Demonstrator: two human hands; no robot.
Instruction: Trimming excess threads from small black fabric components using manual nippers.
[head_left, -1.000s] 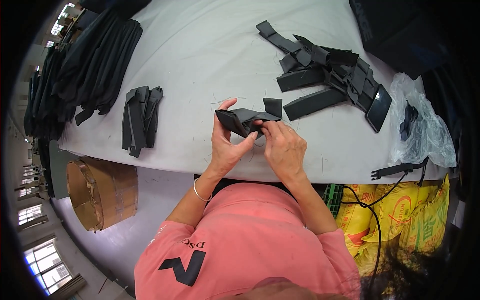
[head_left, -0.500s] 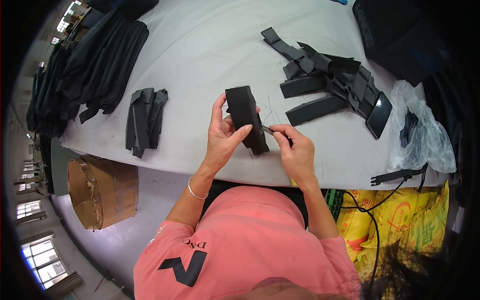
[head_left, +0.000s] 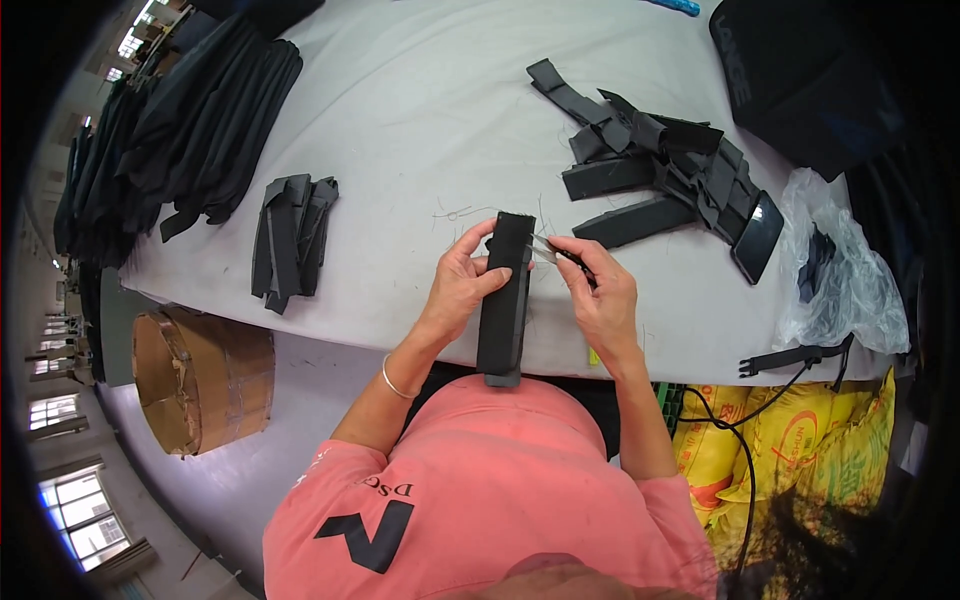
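My left hand [head_left: 462, 290] grips a black fabric strap piece [head_left: 507, 300] near its upper end, thumb on top and fingers behind. The piece hangs lengthwise toward my body, its lower end by my shirt. In my right hand [head_left: 604, 300] is a small pair of thread snips [head_left: 547, 250], blades pointing left at the strap's upper right edge. The two blade tips look slightly apart; whether they touch the fabric I cannot tell. Loose threads [head_left: 455, 213] lie on the cloth beyond my left fingers.
A pile of black strap pieces [head_left: 650, 150] and a phone [head_left: 758, 238] lie at right, beside a clear plastic bag [head_left: 850, 270]. A smaller strap bundle [head_left: 291, 243] sits left. Black fabric items [head_left: 200, 130] are stacked far left. A cardboard box [head_left: 215, 380] stands on the floor.
The strap piece has turned more upright and come nearer my body. My left hand has shifted slightly right, and the snips have moved up to the strap's upper edge.
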